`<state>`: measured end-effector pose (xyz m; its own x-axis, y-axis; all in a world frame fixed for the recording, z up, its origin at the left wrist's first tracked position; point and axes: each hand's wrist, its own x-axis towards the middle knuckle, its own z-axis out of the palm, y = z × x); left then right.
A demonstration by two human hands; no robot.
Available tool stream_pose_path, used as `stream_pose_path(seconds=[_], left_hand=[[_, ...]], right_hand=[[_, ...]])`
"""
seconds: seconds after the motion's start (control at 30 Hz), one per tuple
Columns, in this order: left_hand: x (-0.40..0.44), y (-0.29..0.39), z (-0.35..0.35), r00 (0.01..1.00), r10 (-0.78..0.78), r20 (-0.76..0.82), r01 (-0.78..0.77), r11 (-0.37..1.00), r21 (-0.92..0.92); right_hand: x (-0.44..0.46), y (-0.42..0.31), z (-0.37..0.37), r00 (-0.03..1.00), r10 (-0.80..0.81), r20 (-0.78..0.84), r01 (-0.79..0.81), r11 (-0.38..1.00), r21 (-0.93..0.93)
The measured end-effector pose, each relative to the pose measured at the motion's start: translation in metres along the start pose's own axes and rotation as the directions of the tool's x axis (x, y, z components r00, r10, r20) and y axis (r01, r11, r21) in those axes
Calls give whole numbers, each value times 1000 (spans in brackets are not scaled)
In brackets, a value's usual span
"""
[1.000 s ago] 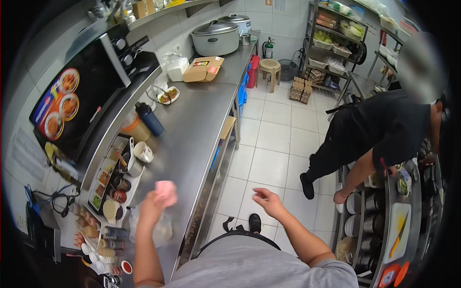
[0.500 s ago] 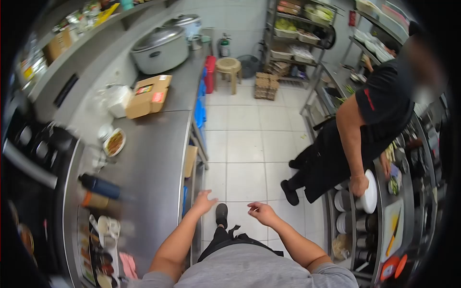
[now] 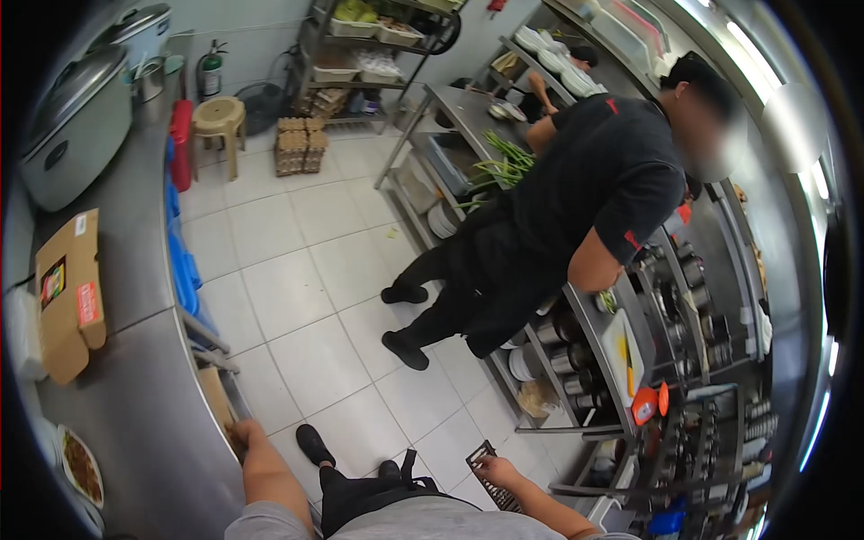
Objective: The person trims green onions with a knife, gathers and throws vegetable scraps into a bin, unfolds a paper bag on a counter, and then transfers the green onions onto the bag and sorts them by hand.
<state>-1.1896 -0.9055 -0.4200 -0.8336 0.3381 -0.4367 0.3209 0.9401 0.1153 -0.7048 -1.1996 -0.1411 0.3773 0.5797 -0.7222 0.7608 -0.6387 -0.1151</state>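
My left hand [image 3: 243, 434] reaches to the lower shelf under the left steel counter [image 3: 135, 405], beside a brown board [image 3: 216, 397]. Its fingers are mostly hidden, so whether it grips anything is unclear. Low on the right, my right hand [image 3: 497, 471] has its fingers closed on the edge of a dark slotted rack [image 3: 504, 498]. On the counter lie an opened cardboard box [image 3: 74, 288] and an oval dish of food [image 3: 82, 463].
A co-worker in black [image 3: 576, 193] stands at the right-hand counter, near a white cutting board [image 3: 616, 346]. Farther back are a beige stool [image 3: 219, 117], stacked egg trays [image 3: 301, 148], green vegetables [image 3: 506, 162] and a large pot [image 3: 76, 130].
The view has swung right. The pink cloth left my left hand, which has moved to the lower shelf. My right hand has closed on the dark rack. The co-worker's white plate is out of sight.
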Motion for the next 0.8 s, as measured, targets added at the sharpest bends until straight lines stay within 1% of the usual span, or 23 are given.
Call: stream_pose_path(seconds=[0.07,0.1,0.13,0.17,0.2,0.23,0.27,0.3,0.37,0.4,0.43,0.47,0.5,0.53,0.57,0.6,0.63,0.67,0.7,0.73,0.77,0.8], left_hand=[[4,-4,9,976,-74,-203,56,994,-90],[7,-2,6,979,-63,-195,46,995,-91],[12,-3,3,998,-64,-9,63,997,-43],[15,-4,1,982,-79,174,79,997,7],[17,-7,8,980,-87,177,87,996,4],[18,-11,14,994,-41,-103,27,990,-141],[17,-16,20,924,-34,-380,-70,964,-258],[45,-34,51,876,-21,-482,-80,979,-187],[82,-60,90,744,7,-668,-49,998,-44],[83,-67,83,886,-58,-460,-95,949,-302],[77,-60,62,971,-66,-228,-69,839,-539],[57,-57,41,994,-1,-109,-56,854,-517],[16,-37,5,974,146,-173,-159,985,-67],[12,-41,-2,981,54,-186,-92,974,-205],[31,-49,10,980,-81,-181,33,966,-256],[77,-77,60,866,-208,-455,44,938,-345],[98,-88,69,863,65,-500,-77,997,-2],[136,-104,90,664,181,-725,-111,983,144],[110,-87,58,654,192,-732,-166,980,110],[76,-65,16,643,203,-738,-220,972,76],[67,-53,-3,637,196,-745,-209,975,77],[55,-44,-18,791,65,-608,-194,970,-148]], right_hand=[[-10,3,12,999,4,-43,-3,1000,5],[-12,5,18,1000,-19,-11,19,1000,4],[-11,7,20,999,-46,24,46,999,-2],[-12,6,23,997,-62,52,61,998,20],[-12,1,24,993,-70,95,69,998,13],[-11,-3,24,988,-109,105,110,994,-12],[-8,-5,24,982,-148,118,153,988,-38],[-4,-7,22,980,-149,134,149,989,9],[11,-8,12,977,-159,140,158,987,18],[17,-8,9,976,-166,143,162,986,40],[30,-2,7,972,-186,146,179,982,59],[36,-10,-1,979,-152,134,150,988,26],[50,-5,-3,972,-205,115,205,979,7],[60,-5,-6,969,-236,71,235,972,18],[82,8,-4,957,-262,126,259,965,40],[89,-9,-16,967,-222,129,222,975,15],[107,-2,-16,956,-265,127,249,960,127],[127,1,-19,938,-326,119,318,944,85],[136,-6,-28,931,-347,113,345,938,40],[148,-7,-37,929,-356,106,350,934,66],[152,-15,-47,921,-383,68,377,922,90],[153,-21,-63,913,-408,28,403,909,110]])
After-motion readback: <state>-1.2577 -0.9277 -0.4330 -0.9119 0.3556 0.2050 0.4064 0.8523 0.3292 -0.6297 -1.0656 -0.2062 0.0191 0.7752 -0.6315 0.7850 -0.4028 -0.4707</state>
